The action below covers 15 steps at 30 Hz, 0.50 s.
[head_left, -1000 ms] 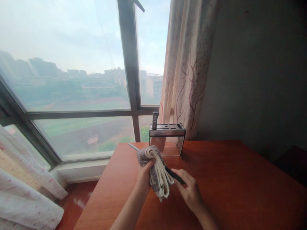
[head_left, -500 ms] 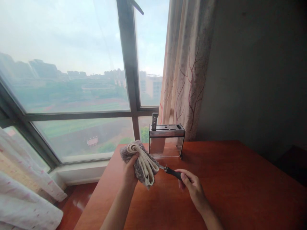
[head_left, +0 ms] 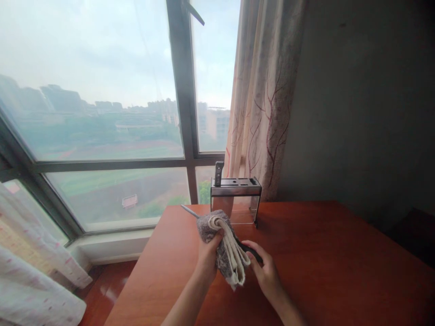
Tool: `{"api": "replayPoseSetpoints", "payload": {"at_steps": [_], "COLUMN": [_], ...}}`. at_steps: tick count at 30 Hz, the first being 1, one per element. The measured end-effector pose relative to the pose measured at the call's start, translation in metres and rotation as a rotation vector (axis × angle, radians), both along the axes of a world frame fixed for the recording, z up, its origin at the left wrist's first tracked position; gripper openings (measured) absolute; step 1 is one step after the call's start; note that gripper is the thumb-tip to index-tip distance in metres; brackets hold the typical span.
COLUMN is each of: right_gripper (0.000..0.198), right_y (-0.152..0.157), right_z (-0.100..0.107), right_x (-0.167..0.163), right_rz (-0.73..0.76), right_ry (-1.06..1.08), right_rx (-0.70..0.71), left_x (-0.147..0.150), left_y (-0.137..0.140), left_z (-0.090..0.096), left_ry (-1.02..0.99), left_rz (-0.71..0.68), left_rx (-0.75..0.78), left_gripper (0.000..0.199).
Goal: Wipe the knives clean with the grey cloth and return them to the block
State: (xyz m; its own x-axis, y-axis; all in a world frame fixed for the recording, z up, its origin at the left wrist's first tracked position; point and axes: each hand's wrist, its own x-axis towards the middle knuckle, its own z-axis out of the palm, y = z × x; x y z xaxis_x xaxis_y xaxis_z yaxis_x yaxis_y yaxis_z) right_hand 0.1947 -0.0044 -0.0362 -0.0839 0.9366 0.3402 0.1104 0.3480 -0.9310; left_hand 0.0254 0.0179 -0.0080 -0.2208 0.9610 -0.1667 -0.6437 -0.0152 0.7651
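A folded grey-and-cream cloth [head_left: 222, 262] is gripped in my left hand [head_left: 208, 257], its fingers wrapped round the folds. Through the cloth runs a sharpening steel [head_left: 189, 210], its thin grey rod poking out at the upper left. My right hand [head_left: 267, 268] is closed on the black handle, close against the cloth's right edge. The middle of the rod is hidden in the cloth. Beyond my hands stands a knife block [head_left: 236, 191] with clear sides and a metal top. One grey-handled knife [head_left: 219, 174] stands upright in its left end.
The reddish-brown wooden table [head_left: 326, 253] spreads under my hands and off to the right. Behind it are a large window [head_left: 102, 90], a patterned curtain [head_left: 265, 99] and a dark wall [head_left: 350, 113]. Another light curtain [head_left: 41, 285] hangs at lower left.
My left hand and the cloth have moved right along the rod towards the handle, so the rod's tip now shows beyond the cloth. My right hand has stayed nearly in place.
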Motion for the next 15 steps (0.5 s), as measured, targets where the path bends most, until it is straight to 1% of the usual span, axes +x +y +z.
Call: {"api": "replayPoseSetpoints", "payload": {"at_steps": [3,6,9,12,15], "right_gripper": [0.030,0.031,0.033,0.031,0.031], "right_y": [0.000,-0.002,-0.004,-0.006,-0.008], "right_z": [0.000,0.004,0.008,0.011,0.014], "right_x": [-0.001,-0.001,-0.003,-0.004,0.000], "right_rz": [-0.017,-0.006,0.000,-0.034,-0.060], "right_ry": [-0.019,-0.047,-0.069,-0.085,-0.090], "right_rx": [0.030,0.053,0.068,0.094,0.083], "left_x": [0.005,0.001,-0.008,-0.020,-0.034], "left_y": [-0.002,-0.001,0.002,0.006,0.010], "left_z": [-0.003,0.000,0.005,0.012,0.019], "left_ry": [0.032,0.032,0.002,-0.049,-0.078], "left_rz": [0.018,0.031,0.026,0.020,0.089], "left_rx": [0.004,0.003,-0.017,-0.067,-0.050], "left_gripper": [0.052,0.052,0.042,0.032,0.028]}}
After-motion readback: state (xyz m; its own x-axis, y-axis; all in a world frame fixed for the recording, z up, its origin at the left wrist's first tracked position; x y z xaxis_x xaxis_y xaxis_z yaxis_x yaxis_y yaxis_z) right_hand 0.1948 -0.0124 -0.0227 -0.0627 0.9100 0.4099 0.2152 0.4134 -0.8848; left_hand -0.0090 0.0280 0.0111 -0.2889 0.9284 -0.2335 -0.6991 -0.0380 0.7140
